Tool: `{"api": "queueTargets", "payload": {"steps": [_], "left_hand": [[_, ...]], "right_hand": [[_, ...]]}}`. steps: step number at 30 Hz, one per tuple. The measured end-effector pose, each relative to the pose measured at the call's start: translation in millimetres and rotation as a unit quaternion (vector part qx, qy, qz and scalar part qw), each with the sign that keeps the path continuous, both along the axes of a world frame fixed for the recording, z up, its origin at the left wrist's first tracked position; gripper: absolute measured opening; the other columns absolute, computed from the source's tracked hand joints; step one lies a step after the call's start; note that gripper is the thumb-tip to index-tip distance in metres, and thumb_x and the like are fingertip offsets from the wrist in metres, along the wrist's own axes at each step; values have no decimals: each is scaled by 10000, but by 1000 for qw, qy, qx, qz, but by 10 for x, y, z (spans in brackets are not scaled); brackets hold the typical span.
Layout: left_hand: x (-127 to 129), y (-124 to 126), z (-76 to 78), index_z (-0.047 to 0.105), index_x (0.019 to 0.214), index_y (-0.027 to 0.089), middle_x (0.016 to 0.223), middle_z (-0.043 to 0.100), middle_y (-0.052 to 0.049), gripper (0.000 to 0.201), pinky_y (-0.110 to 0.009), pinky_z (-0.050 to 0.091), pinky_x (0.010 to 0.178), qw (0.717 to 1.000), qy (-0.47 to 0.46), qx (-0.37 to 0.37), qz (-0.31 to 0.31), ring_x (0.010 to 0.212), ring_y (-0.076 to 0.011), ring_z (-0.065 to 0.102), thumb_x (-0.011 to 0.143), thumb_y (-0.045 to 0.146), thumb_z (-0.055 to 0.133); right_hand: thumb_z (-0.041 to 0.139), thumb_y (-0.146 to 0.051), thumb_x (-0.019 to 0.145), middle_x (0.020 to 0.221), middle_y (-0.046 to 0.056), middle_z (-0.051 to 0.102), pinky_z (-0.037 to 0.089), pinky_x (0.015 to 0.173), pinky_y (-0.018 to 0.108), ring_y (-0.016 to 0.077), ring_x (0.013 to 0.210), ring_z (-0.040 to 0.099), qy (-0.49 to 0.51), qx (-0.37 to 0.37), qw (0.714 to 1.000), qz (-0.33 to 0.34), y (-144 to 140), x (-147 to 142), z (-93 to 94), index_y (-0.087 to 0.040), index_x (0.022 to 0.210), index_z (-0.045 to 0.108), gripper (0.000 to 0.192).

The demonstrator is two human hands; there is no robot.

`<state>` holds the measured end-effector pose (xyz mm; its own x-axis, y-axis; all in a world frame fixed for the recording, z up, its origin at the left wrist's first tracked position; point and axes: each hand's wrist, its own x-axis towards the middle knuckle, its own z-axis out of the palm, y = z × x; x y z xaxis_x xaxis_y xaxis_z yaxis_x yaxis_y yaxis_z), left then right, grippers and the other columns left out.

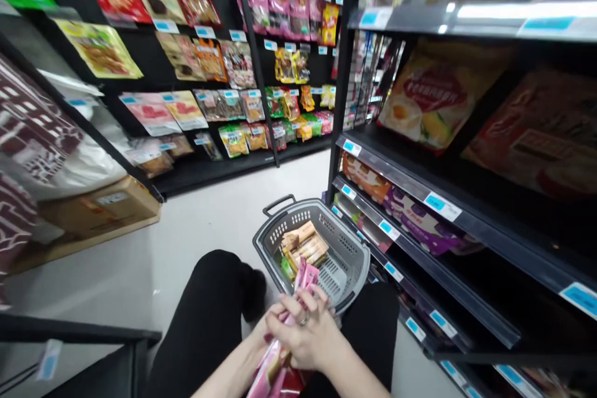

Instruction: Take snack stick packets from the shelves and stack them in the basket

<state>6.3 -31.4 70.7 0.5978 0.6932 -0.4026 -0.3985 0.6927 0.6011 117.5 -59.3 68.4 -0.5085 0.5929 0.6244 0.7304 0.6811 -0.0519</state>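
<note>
Both my hands are closed around long pink packets (pixel 306 272), held low between my knees. My right hand (pixel 308 329), with a ring on one finger, lies over the top of them. Partly covered by it, my left hand (pixel 271 325) wraps the packets from the left. Just beyond my hands, a grey shopping basket (pixel 357 267) rests on the floor, and the far end of the packets reaches over its near side. Inside the basket lie tan packages (pixel 305 244) and a green packet (pixel 286 267).
Shelves with large food bags (pixel 422 96) and purple boxes (pixel 424 221) rise close on my right. Ahead stands a black rack with hanging snack bags (pixel 280 9). A cardboard box (pixel 100 208) sits at left beside printed sacks (pixel 46 130). Pale floor (pixel 209 217) lies between.
</note>
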Motion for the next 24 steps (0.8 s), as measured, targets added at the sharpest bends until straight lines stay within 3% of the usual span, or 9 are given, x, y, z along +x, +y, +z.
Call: {"api": "queueTargets", "payload": {"steps": [5,7,9,11,13,17,19,22,24], "left_hand": [[-135,99,172,579,676,125,530,616,-24,74,-282,527,588,995,-30,-79,60,537,-181,629,682,194,606],[-152,176,149,570,719,107,551,623,-29,59,-265,529,587,989,-41,-88,112,530,-160,624,704,162,585],[-184,245,63,560,729,99,550,613,-15,60,-220,520,540,985,-32,-52,163,480,-118,596,689,128,594],[-237,286,-78,550,736,104,555,606,-3,108,-208,509,487,984,4,-4,180,462,-104,579,661,131,622],[-290,293,-247,543,768,117,597,620,0,184,-231,512,469,983,54,40,169,494,-122,593,631,160,658],[-295,245,-533,546,824,131,671,636,3,284,-269,520,525,983,103,119,98,571,-146,610,574,148,678],[-248,218,-611,551,797,127,650,620,19,270,-244,505,543,981,110,143,74,567,-127,591,550,106,659],[-164,186,-656,555,759,125,633,603,29,250,-204,474,537,980,128,148,48,563,-103,568,529,72,638],[-113,176,-662,555,757,128,627,600,26,235,-201,469,531,984,124,124,28,554,-99,564,540,78,627]], "right_hand": [[562,-373,720,1273,131,424,261,940,485,309,1116,354,-35,-131,987,-86,-43,-101,403,-252,1334,328,668],[584,-307,696,1259,152,422,288,919,490,319,1107,374,-18,-179,976,-119,-78,-54,532,-231,1344,317,704],[560,-205,688,1223,147,453,325,903,470,303,1084,409,16,-216,966,-142,-103,35,543,-219,1328,347,674],[499,-166,721,1136,140,518,374,870,439,273,1021,471,89,-251,948,-174,-93,113,400,-189,1281,409,568],[476,-233,769,1016,122,580,439,783,392,231,878,550,215,-307,906,-198,-37,120,119,-164,1221,461,457],[555,-459,709,742,32,620,453,531,265,139,556,548,508,-420,734,-164,128,-92,-554,-151,974,586,408],[591,-470,666,629,-3,596,431,520,243,128,540,528,578,-420,680,-162,167,-193,-786,-145,808,623,356],[634,-408,645,590,-22,596,431,575,243,130,581,528,625,-408,643,-170,138,-216,-938,-144,708,639,272],[643,-374,650,652,-12,630,448,629,261,137,622,550,681,-395,595,-164,100,-171,-961,-145,741,651,246]]}}
